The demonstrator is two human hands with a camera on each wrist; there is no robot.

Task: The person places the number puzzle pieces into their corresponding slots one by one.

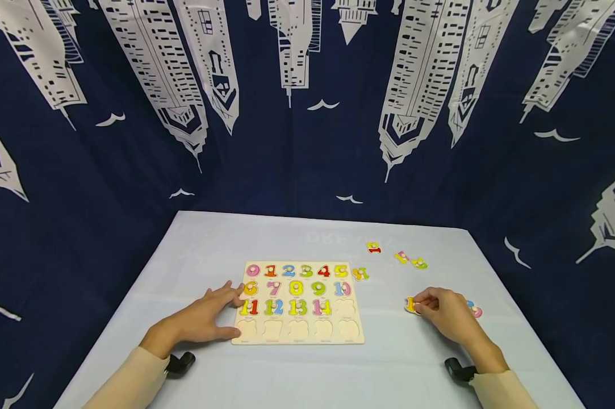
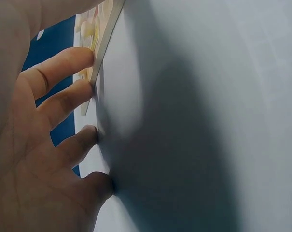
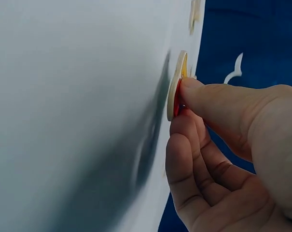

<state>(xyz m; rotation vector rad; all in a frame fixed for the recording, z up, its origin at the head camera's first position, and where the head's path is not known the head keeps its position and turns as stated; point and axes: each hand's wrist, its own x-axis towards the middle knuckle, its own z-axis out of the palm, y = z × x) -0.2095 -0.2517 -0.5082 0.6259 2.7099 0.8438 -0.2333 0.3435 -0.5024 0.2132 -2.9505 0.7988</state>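
Pinched between the thumb and fingers of my right hand (image 1: 447,315) is a yellow-and-red number piece (image 1: 410,305), well to the right of the puzzle board (image 1: 285,329); its yellow 1 shows, but I cannot tell the other digit. My left hand (image 1: 197,318) lies spread at the board's left edge, holding nothing. I judge this to be the picking-up step; next I would need to carry the piece left and turn it to match its recess. I count fifteen seated pieces (image 1: 296,288), 0 to 14, and six bare recesses (image 1: 298,328). Besides mine, five loose pieces (image 1: 373,247) lie right of the board: one just beside its upper corner, three beyond that corner, one farther right, partly hidden by my hand.
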